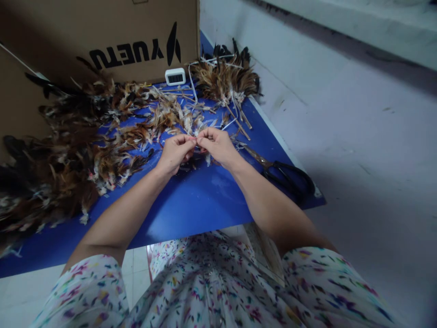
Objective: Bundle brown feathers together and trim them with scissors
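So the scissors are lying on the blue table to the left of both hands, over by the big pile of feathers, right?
Not quite: the scissors do lie on the blue table, but to the right of both hands, as the head view shows.

The pinched item (193,138) is mostly hidden.

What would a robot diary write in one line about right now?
left hand: pinching, fingertips meeting right hand | scissors: on blue tabletop | feathers: spread left
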Motion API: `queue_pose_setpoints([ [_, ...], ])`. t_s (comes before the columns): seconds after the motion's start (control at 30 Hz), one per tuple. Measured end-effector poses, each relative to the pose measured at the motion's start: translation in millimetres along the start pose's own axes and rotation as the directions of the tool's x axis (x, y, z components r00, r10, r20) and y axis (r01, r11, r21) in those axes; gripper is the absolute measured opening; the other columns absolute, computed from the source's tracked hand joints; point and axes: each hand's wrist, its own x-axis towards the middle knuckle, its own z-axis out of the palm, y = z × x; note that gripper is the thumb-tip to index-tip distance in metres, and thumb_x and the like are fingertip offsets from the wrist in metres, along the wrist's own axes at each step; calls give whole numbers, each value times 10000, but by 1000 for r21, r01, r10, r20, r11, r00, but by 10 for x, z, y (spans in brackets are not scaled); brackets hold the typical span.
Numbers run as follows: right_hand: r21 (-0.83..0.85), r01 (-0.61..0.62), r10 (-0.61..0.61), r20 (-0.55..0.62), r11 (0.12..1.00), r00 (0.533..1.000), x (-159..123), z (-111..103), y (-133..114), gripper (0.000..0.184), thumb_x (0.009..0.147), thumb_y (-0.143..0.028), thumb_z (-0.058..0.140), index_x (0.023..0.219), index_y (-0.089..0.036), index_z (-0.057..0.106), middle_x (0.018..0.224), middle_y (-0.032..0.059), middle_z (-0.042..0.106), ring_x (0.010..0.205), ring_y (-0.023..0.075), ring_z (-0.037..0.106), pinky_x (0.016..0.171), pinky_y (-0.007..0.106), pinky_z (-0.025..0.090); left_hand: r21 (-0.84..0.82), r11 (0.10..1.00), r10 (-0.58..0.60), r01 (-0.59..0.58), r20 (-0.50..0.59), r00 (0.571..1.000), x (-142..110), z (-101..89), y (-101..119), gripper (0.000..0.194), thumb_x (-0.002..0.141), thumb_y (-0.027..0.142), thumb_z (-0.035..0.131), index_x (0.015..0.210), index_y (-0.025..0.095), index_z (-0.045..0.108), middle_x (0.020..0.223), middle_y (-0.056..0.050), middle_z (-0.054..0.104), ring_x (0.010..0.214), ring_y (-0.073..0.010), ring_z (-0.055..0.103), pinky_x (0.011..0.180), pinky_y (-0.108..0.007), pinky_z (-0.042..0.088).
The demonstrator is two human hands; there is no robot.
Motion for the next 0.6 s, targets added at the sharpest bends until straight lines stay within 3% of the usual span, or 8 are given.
queue_pose_setpoints([
  [0.6, 171, -155, 157, 5, 973, 988, 31, 18, 10, 120, 733, -90, 532, 645, -170, 536, 577, -54, 554, 492, 54, 498, 507, 186, 404, -14, 1000, -28, 28, 0, 1000, -15, 10, 40, 99, 651, 230, 667, 678, 150, 616, 493, 51, 493, 353, -28, 362, 347, -160, 186],
])
